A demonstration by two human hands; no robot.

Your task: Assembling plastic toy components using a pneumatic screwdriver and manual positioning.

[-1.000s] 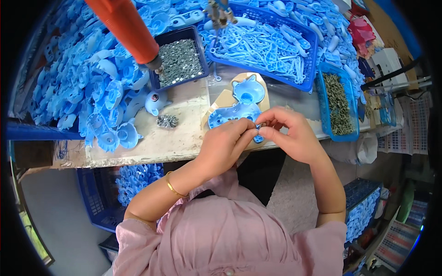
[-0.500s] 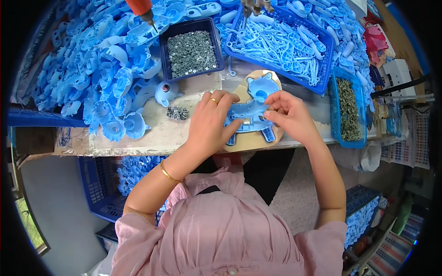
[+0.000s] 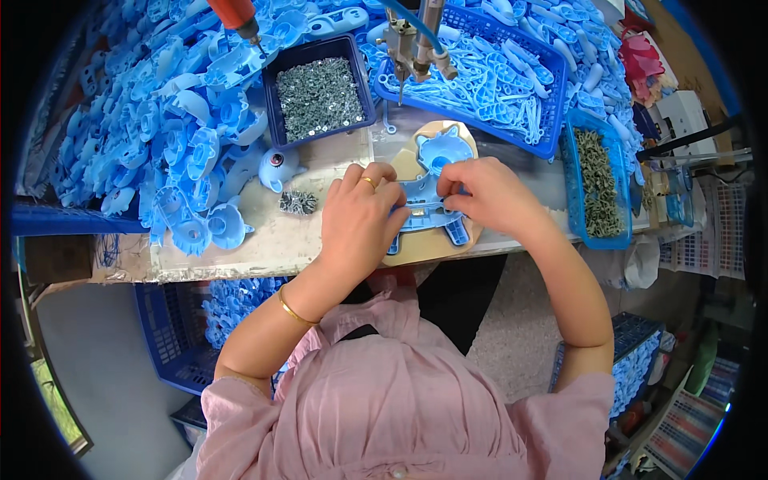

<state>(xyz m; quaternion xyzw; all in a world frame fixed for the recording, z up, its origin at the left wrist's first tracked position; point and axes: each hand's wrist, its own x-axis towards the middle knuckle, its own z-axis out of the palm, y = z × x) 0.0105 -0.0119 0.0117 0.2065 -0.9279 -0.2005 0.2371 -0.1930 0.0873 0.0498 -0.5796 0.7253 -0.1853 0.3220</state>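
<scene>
A light blue plastic animal-shaped toy shell half (image 3: 445, 149) lies hollow side up in a tan holding block (image 3: 428, 250) at the bench's near edge. My left hand (image 3: 362, 210) is closed on the shell's left end, thumb and fingertips against its rim. My right hand (image 3: 492, 194) bends over the middle of the shell, below its round head, with thumb and fingers pinched together. Whatever those fingers hold is hidden. Above and behind the shell hangs a metal driver head (image 3: 416, 52) with a thin downward tip and a blue hose.
A dark blue tray (image 3: 320, 140) holds small metal parts; a blue basket (image 3: 552, 120) holds slim blue pieces. Screws fill a turquoise basket (image 3: 620, 238) at right. Blue shells (image 3: 192, 104) pile up at left, beneath a red driver (image 3: 234, 12). A finished-looking blue head (image 3: 278, 166) and a screw cluster (image 3: 298, 202) lie nearby.
The metal driver head has come lower into view. My right hand has shifted slightly left over the shell, its fingers pinching closer. The whole view has moved a little.
</scene>
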